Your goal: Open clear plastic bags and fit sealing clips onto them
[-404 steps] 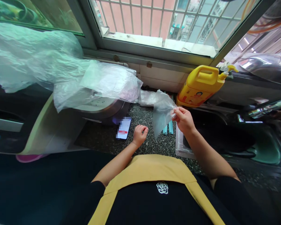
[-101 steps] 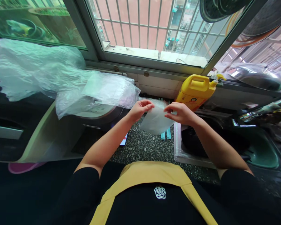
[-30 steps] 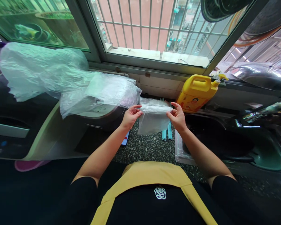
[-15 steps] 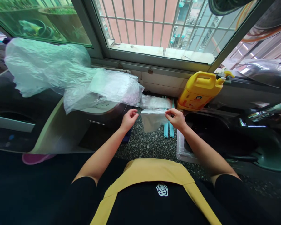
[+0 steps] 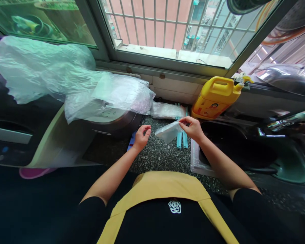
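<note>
A small translucent plastic bag (image 5: pixel 167 132) hangs over the counter, its upper right corner pinched between the thumb and fingers of my right hand (image 5: pixel 192 128). To the bag's left, apart from it, is my left hand (image 5: pixel 142 138), its fingers curled in towards the thumb and nothing visible in them. Below my right hand several light-blue strips (image 5: pixel 182 139) lie on the speckled counter. Behind the bag, close to the wall, lies a flat clear pack (image 5: pixel 167 110). A blue object (image 5: pixel 131 140), partly hidden, is beside my left wrist.
On the left, a large crumpled plastic bag (image 5: pixel 45 73) drapes over a rounded appliance (image 5: pixel 114 122). A yellow jug (image 5: pixel 215 98) stands at the back right. The sink (image 5: pixel 289 166) with a dark pan (image 5: pixel 244 145) is to the right. A barred window spans the back.
My left hand has moved down and slightly left, away from the bag. The small bag has swung and tilted, its left side now lower, while my right hand keeps its pinch.
</note>
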Available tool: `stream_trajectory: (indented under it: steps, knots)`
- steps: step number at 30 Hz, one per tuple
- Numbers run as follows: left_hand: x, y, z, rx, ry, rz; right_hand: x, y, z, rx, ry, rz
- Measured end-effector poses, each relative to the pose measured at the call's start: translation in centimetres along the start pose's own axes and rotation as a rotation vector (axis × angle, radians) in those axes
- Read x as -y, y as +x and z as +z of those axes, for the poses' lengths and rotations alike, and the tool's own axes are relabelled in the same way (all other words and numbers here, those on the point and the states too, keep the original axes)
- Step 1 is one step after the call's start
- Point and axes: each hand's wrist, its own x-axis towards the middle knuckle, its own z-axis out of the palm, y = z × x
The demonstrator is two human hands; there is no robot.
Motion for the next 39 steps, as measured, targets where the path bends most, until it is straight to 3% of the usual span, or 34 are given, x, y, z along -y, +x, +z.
stream_trajectory:
  steps: [4, 8, 13, 20, 25, 29, 33, 36, 39]
  knots:
    - [-2.7, 0.3, 1.1, 0.026, 0.077, 0.294, 0.1, -0.1, -0.1, -0.020, 0.003, -0.009]
    - [-3.7, 1.1, 1.8, 0.054, 0.163, 0.346, 0.1, -0.2, -0.5, -0.032, 0.008, -0.011]
    - [-3.8, 2.2, 0.9, 0.092, 0.036, 0.301, -0.1, -0.4, -1.1, -0.008, 0.000, 0.012]
    - [-4.4, 2.9, -0.7, 0.124, -0.201, 0.070, -0.1, -0.6, -1.4, 0.025, -0.011, -0.012]
    - [-4.8, 3.4, -1.2, 0.141, -0.340, -0.099, 0.4, -0.4, -1.5, -0.059, -0.019, -0.108]
    - [-4.6, 3.5, -1.5, 0.155, -0.419, -0.170, 1.4, -0.2, -1.8, 0.007, 0.070, -0.105]
    - [-4.4, 3.4, -2.0, 0.190, -0.473, -0.155, 2.5, 0.0, -1.9, 0.074, 0.094, -0.092]
    - [-5.3, 3.8, -2.1, 0.189, -0.523, -0.055, 3.2, 0.2, -1.8, 0.105, 0.091, -0.121]
    - [-6.7, 4.3, -1.6, 0.276, -0.416, 0.069, 3.7, 0.3, -1.7, 0.149, 0.093, -0.139]
